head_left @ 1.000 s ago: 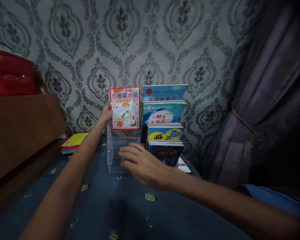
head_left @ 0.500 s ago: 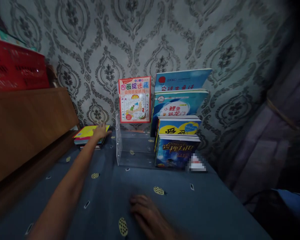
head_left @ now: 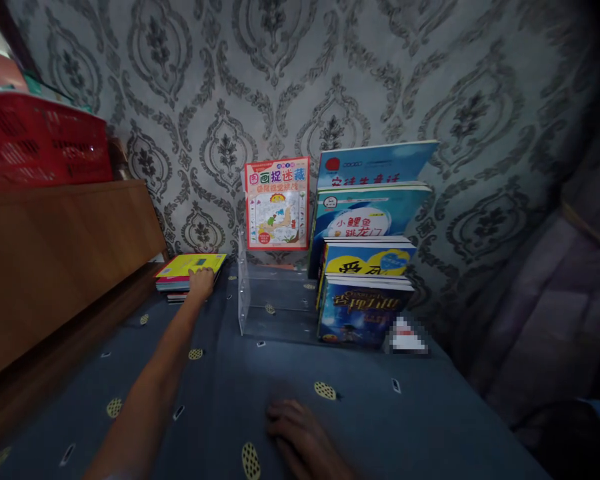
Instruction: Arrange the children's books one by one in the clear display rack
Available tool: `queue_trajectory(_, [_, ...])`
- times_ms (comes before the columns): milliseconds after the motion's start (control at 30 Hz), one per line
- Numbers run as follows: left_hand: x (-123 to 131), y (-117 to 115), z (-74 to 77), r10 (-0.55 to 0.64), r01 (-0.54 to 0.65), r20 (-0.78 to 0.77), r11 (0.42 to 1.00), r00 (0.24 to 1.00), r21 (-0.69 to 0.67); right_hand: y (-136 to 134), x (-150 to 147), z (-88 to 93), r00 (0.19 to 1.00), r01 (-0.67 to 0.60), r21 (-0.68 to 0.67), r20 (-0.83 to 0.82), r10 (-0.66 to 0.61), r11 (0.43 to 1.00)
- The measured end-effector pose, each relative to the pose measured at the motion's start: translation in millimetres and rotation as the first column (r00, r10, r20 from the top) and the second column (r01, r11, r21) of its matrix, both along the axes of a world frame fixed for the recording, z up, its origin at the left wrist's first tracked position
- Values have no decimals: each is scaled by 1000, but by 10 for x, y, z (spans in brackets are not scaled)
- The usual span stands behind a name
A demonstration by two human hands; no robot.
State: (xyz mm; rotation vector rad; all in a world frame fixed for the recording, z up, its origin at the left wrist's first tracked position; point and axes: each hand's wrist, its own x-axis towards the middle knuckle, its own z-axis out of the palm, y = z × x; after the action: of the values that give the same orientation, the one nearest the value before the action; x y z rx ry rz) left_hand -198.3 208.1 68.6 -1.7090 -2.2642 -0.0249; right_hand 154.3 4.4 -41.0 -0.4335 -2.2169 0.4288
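My left hand [head_left: 201, 283] reaches forward to a low stack of books, its fingers curled over the near right edge of the yellow book [head_left: 180, 264] on top; the thumb is hidden. Under it lie several more books [head_left: 170, 285] with red and pale edges. My right hand [head_left: 303, 433] rests on the dark blue patterned cloth [head_left: 220, 393] in front, empty, with loosely bent fingers. Ahead of it stands a clear stepped rack [head_left: 275, 313]. A red-bordered picture book [head_left: 279, 207] stands in its back left. Blue books [head_left: 373, 213] and a dark blue book [head_left: 360, 310] fill its right side.
A red plastic basket [head_left: 45, 140] sits on a wooden cabinet or headboard [head_left: 65, 260] at the left. Patterned wallpaper [head_left: 220, 147] covers the wall behind the rack. A pale curtain [head_left: 540, 287] hangs at the right, beside a blurred-out item [head_left: 407, 337].
My left hand has drawn slightly back and down, and its fingers have curled onto the yellow book's edge. My right hand stays on the cloth. The view has shifted a little.
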Motion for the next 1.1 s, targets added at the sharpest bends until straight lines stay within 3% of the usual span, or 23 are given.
queue_trajectory(233, [-130, -460, -7, -104, 102, -76, 994, 992, -31, -15, -20, 54, 1000, -3, -43, -7, 3, 999])
queue_trajectory(467, [-134, -1022, -107, -165, 162, -89, 986, 982, -47, -45, -13, 66, 998, 20, -75, 59, -16, 997])
queue_trajectory(667, [-36, -1594, -356, -217, 206, -84, 971, 973, -118, -44, -31, 51, 997, 23, -109, 69, -15, 994])
queue_trajectory(867, [6, -2263, -638, -328, 313, -23, 919, 945, -238, -50, -25, 103, 994, 37, -137, 107, -22, 990])
queue_trajectory(967, [99, -2598, -640, -381, 376, 25, 899, 924, -224, -38, -41, 93, 992, 29, -157, 124, -10, 987])
queue_trajectory(1100, [251, -2871, -497, -460, 489, 169, 837, 872, -246, -15, -88, 107, 988, 27, -183, 153, 1, 983])
